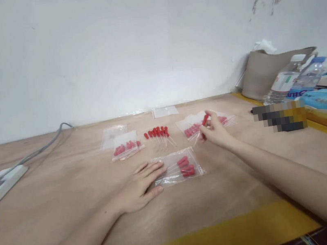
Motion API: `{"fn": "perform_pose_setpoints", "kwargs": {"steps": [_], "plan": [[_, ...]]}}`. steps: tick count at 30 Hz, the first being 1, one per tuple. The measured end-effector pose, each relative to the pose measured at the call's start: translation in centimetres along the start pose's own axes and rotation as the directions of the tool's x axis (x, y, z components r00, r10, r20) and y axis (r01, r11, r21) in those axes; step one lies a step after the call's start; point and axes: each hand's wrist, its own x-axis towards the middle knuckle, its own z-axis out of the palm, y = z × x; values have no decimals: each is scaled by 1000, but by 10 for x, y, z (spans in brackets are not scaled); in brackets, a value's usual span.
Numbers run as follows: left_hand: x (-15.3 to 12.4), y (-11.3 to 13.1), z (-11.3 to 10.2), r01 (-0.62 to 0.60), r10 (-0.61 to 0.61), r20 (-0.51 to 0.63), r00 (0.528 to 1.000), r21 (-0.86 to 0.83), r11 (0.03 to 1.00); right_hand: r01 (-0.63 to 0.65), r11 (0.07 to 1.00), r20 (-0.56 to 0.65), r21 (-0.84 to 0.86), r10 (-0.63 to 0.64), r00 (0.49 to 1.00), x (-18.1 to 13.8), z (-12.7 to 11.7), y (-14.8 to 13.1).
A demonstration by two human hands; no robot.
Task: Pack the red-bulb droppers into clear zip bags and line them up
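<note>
Dropper (205, 119) with a red bulb is pinched by the right hand (215, 133), off the near bag's one o'clock corner, its clear tube slanting toward seven. At the bag's nine o'clock end, the left hand (142, 184) lies flat, fingers spread over the plastic and grasping nothing, well apart from the right. Red bulbs show inside the near bag (196, 160); loose droppers (159, 132) lie toward eleven. The step in hand seems to be handling one dropper beside the steadied bag; the next move calls for a light pinch and a guided tip.
</note>
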Motion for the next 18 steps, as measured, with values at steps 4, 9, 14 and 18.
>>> {"fn": "perform_pose_setpoints", "kwargs": {"steps": [4,9,14,18], "plan": [[-1,0,0,4,-4,-2,1000,9,1000,-68,949,-140,308,116,983,-23,-7,19],[-1,-1,1,-5,5,-6,1000,0,1000,-129,913,-114,387,186,976,-29,0,26],[-1,-2,3,-9,8,-14,1000,-9,1000,-147,881,-61,449,195,979,-36,12,23],[-2,-2,3,0,0,-8,1000,-6,1000,-184,871,34,456,189,981,-43,22,21]]}}
